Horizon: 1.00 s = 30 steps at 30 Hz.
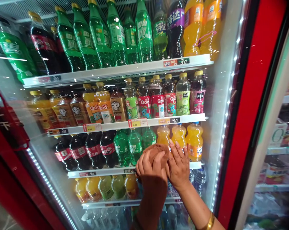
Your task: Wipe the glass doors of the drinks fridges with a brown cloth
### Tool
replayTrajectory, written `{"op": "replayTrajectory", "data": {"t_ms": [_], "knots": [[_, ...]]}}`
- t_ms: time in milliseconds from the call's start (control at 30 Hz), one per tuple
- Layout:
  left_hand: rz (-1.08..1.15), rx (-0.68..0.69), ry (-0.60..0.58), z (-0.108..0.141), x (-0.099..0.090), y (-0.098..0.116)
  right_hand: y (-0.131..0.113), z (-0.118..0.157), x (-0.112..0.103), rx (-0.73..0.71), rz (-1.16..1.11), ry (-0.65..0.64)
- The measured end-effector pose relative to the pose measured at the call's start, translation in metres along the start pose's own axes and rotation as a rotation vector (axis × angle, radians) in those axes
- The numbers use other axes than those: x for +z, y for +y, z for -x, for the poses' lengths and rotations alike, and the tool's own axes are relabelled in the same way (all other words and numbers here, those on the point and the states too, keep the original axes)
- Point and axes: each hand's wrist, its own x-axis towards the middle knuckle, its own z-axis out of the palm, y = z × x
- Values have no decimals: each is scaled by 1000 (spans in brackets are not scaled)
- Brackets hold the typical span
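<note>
My left hand (151, 169) is closed around a bunched brown cloth (160, 150), held up in front of the drinks cooler's third shelf. Close beside it, my right hand (179, 169) has its fingers stretched out and holds nothing. Those fingertips overlap the view of small orange soda bottles (194, 142) on that shelf. Reflections suggest a glass pane in front of the bottles; whether either hand touches it, I cannot tell. A gold bangle (209, 221) circles my right wrist. Green soda bottles (135, 145) show just left of the cloth.
Large green soda bottles (96, 35) line the top shelf, with juice bottles (144, 99) below. Dark cola bottles (91, 150) stand left on the third shelf. A red frame (252, 95) borders the cooler on the right; beyond it is another stocked cabinet.
</note>
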Motion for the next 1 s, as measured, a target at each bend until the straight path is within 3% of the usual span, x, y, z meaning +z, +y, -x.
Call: {"op": "replayTrajectory", "data": {"t_ms": [100,167,267,367,433,567,633,700,900,1000], "knots": [[57,32,-37,35,-6,-11,0,0,0,15,20,-6],[77,36,-79,41,-14,-18,0,1,0,18,25,-12],[71,-71,-79,16,-24,-30,0,2,-1,27,17,-36],[51,-245,69,-16,-28,-41,0,4,-1,42,7,-51],[10,-225,104,-19,-28,-49,0,5,0,44,1,-54],[-10,28,-3,26,-25,-57,0,6,1,30,-1,-47],[13,10,-49,49,-24,-55,0,5,1,33,-6,-44],[36,-24,-80,56,-25,-51,0,4,1,40,-14,-46],[96,-170,14,6,-33,-54,0,2,-1,34,1,-48],[59,-114,25,14,-31,-60,-1,2,-2,35,8,-52]]}}
